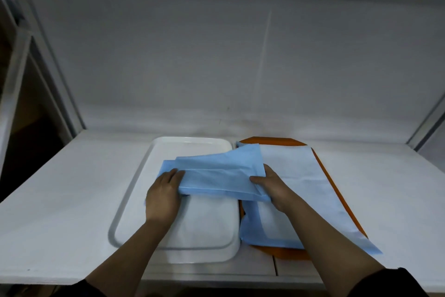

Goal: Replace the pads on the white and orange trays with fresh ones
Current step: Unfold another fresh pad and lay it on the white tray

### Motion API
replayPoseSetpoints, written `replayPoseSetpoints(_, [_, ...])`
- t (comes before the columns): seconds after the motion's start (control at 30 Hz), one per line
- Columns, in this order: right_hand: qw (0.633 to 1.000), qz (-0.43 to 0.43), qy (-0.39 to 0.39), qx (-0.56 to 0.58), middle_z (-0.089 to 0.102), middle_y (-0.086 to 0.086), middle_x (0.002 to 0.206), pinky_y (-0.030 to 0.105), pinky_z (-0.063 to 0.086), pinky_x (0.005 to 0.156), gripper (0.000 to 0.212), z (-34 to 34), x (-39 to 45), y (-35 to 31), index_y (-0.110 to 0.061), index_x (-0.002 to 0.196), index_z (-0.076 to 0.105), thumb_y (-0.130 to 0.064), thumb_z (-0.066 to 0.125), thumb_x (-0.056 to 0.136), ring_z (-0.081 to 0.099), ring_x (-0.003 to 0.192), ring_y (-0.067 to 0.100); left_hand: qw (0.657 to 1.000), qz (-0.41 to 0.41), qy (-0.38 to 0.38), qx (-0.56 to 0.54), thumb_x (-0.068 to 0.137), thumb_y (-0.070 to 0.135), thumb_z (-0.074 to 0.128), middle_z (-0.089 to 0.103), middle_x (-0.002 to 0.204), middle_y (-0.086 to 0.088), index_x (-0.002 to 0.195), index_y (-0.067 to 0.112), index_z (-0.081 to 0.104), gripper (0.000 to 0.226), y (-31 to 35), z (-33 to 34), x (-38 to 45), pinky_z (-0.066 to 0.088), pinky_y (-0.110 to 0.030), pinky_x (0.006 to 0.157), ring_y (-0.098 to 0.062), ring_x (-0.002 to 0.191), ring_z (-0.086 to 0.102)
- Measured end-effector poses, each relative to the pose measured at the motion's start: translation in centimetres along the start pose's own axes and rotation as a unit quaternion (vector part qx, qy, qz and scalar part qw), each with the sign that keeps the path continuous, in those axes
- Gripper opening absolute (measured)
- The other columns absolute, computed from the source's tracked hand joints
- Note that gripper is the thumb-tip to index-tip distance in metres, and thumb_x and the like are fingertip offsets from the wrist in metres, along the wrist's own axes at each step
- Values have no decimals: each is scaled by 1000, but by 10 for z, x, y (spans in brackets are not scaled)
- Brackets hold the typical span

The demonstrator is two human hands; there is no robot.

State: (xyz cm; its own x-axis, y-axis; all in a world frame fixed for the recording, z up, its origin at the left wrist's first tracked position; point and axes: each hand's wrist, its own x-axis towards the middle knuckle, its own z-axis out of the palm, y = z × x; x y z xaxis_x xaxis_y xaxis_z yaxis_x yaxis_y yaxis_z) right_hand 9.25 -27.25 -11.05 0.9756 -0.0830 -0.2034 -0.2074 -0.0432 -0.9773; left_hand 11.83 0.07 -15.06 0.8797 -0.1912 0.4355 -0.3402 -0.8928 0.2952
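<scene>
So, white table w/ a grey back wall far behind; two trays sit side by side, just touching. White tray on the left holds a white pad. Orange tray on the right holds a pad w/ blue edge that overhangs its near right rim. A folded blue pad spans both trays. Left hand grips its left end, fingers under the fold; right hand pinches its right end, thumb on top.
</scene>
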Motion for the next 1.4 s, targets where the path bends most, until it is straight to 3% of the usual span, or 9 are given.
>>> replayPoseSetpoints(0.13, [999,-18,31,-38,54,-3,113,17,45,74,37,12,1,-2,-17,124,45,-5,57,91,53,100,15,951,-259,-37,-166,88,9,50,34,147,-9,140,22,42,54,5,-6,1,44,-43,93,-34,119,50])
replayPoseSetpoints(0.3, [997,-27,39,-67,54,-7,101,12,42,66,31,21,0,0,-19,115,44,-2,56,91,53,86,6,882,-391,-14,-261,91,24,51,49,133,-12,143,25,33,55,-1,-14,9,40,-42,93,-34,115,51])
replayPoseSetpoints(0.47, [998,0,49,-26,57,-5,97,18,45,67,31,23,-2,4,-17,116,46,-3,56,91,55,85,9,586,-543,12,-601,92,52,46,56,112,-18,134,13,35,59,2,-31,15,52,-44,83,-36,93,60])
replayPoseSetpoints(0.57, [999,16,40,-22,58,-1,105,22,48,71,36,24,-3,5,-16,121,46,-5,59,90,58,90,12,454,-507,-28,-732,87,66,43,60,100,-22,116,8,43,65,0,-37,14,48,-54,92,-39,93,62])
replayPoseSetpoints(0.63, [999,16,32,-28,59,4,115,27,51,82,41,24,-3,6,-14,126,47,-7,61,89,59,100,19,476,-479,-33,-737,86,65,46,63,104,-18,116,10,50,64,-5,-39,13,53,-50,83,-35,94,63])
replayPoseSetpoints(0.77, [1000,9,14,-27,61,2,115,23,51,80,37,28,-5,1,-18,122,50,-9,63,88,61,100,17,687,-451,-7,-570,92,13,56,61,94,-10,128,2,49,38,-20,-43,18,54,-32,62,-24,80,59])
replayPoseSetpoints(1.03, [990,-16,-17,-139,54,17,129,21,47,77,52,78,9,1,-4,135,41,13,39,86,56,106,27,853,-326,-24,-407,84,2,49,61,106,-12,116,10,51,33,-72,-65,6,45,-35,74,-30,94,57])
replayPoseSetpoints(1.2, [975,-16,21,-219,51,7,121,13,42,70,51,103,15,12,-12,134,33,7,42,88,52,91,13,885,-368,-28,-285,84,0,54,59,115,-16,125,7,47,43,-99,-52,-6,43,-38,75,-30,92,53])
replayPoseSetpoints(1.4, [937,25,9,-349,12,16,156,35,23,115,74,117,12,12,-5,151,5,-4,48,90,20,143,28,902,-368,-23,-225,79,2,69,18,153,-18,151,11,12,92,-108,-48,-8,31,-50,109,-40,135,29])
